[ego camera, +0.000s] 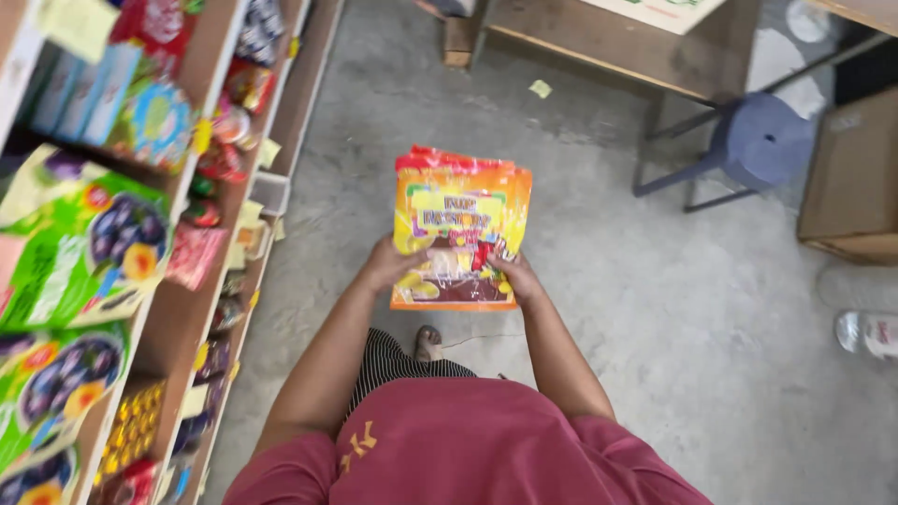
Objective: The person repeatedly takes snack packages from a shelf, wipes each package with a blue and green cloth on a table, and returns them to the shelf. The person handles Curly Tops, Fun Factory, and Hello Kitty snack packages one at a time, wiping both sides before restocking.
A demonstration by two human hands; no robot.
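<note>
Head view, looking straight down. Nearest is the person's maroon shirt (468, 440), with a striped skirt and one sandalled foot (428, 342) on the grey concrete floor (655, 309) just beyond.

Both forearms reach away from the body and meet at a stack of snack packets (460, 229): flat yellow-orange bags with red top edges and a clear window low on the front. The left hand (391, 262) is closed on the stack's lower left edge, thumb on the front face. The right hand (517, 276) is closed on the lower right corner, fingers curled around the side. Both hold the same stack, neither is open.

The stack sits between the hands and extends away from them. Its long axis runs near to far, the top edges point far, and it tilts slightly to the right. The grips are at the near end and the far end is unsupported. The hands look about equally near to it. The exact number of packets cannot be told, since only offset top edges show.

Left: wooden shelves (178, 309) full of colourful packaged goods, running near to far, just left of the left arm.

Far right: a grey-blue stool (758, 140), a cardboard box (851, 178) and a plastic bottle (865, 332) lying on the floor. Far centre: a wooden table (599, 42).
</note>
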